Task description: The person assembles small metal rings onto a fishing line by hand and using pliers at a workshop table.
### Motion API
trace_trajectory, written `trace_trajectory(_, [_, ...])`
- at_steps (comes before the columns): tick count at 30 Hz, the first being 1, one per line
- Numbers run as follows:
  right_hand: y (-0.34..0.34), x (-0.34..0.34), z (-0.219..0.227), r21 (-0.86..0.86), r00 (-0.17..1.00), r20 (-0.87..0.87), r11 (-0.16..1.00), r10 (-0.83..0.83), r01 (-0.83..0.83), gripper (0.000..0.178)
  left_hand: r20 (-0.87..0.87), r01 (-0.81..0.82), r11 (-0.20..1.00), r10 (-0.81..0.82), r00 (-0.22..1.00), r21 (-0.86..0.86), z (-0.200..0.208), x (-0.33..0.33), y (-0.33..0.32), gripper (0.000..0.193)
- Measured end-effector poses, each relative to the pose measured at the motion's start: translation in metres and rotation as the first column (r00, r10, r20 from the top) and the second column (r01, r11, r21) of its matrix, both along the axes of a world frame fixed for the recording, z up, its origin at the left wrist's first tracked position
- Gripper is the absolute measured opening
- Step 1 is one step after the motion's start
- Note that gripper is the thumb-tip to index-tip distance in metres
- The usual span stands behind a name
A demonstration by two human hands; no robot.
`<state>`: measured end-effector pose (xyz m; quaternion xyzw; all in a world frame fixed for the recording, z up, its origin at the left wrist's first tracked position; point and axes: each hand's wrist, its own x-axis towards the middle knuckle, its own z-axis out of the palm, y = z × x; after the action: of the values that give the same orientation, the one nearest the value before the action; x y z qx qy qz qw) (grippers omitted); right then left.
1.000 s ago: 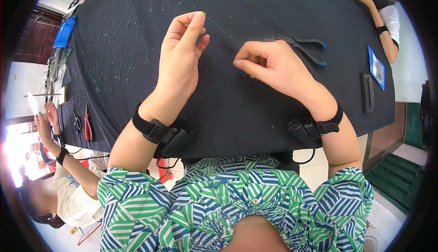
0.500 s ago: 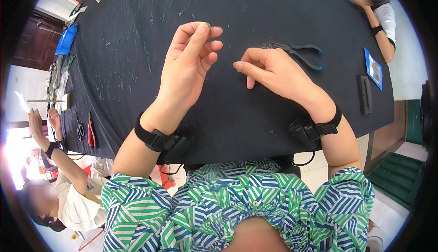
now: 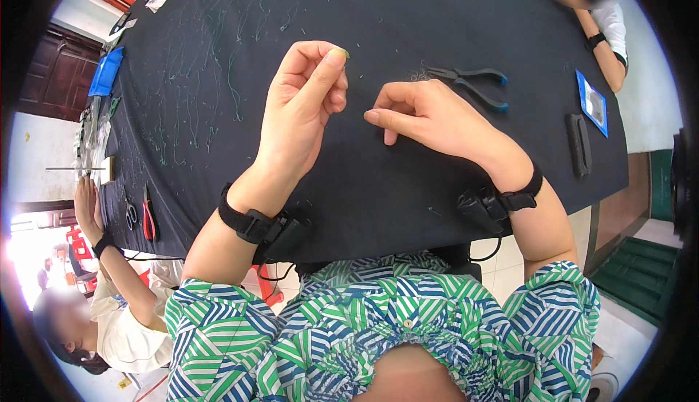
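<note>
Over the black cloth-covered table (image 3: 378, 202), the bare right hand (image 3: 437, 114) curls half-open near the dark metal pliers with blue-ended handles (image 3: 456, 76), its hold, if any, unclear. Left of the pliers, the bare left hand (image 3: 302, 97) pinches a tiny green piece (image 3: 344, 53), seemingly mid-handling; the next move calls for a steady pinch. That hand curls tighter than half a second ago.

green bit (image 3: 345, 54) — too small to identify | upper-right co-worker (image 3: 610, 29) — cut off by edge

A tiny green piece (image 3: 345, 53) pokes from the left grip (image 3: 302, 97).
</note>
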<state>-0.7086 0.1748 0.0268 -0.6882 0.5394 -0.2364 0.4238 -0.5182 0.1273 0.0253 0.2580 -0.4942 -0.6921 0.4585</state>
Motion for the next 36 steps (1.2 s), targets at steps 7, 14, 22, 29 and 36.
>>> trace_trajectory(7, [-0.006,-0.004,-0.007,-0.26,0.903,0.406,0.93,-0.137,0.258,0.021,-0.018,0.043,0.997,-0.041,0.999,0.071,0.001,-0.003,0.003,0.008])
trace_trajectory(14, [0.002,0.006,0.003,0.022,0.779,0.614,0.989,-0.127,0.143,0.02,-0.031,0.113,0.983,-0.109,0.994,0.144,-0.001,-0.006,0.008,0.009])
trace_trajectory(22, [0.003,0.007,-0.003,0.117,0.711,0.68,0.984,-0.179,0.136,0.015,-0.032,0.143,0.978,-0.14,0.99,0.153,-0.005,-0.007,0.009,0.011])
trace_trajectory(29, [0.002,0.013,-0.008,0.003,0.693,0.709,0.982,-0.133,0.186,0.012,-0.02,0.129,0.983,-0.128,0.992,0.129,-0.003,-0.008,0.011,0.011])
trace_trajectory(36, [-0.003,0.003,-0.01,-0.167,0.817,0.568,0.958,-0.1,0.233,0.008,0.02,0.075,0.995,-0.076,0.997,0.069,-0.007,-0.007,0.009,0.011])
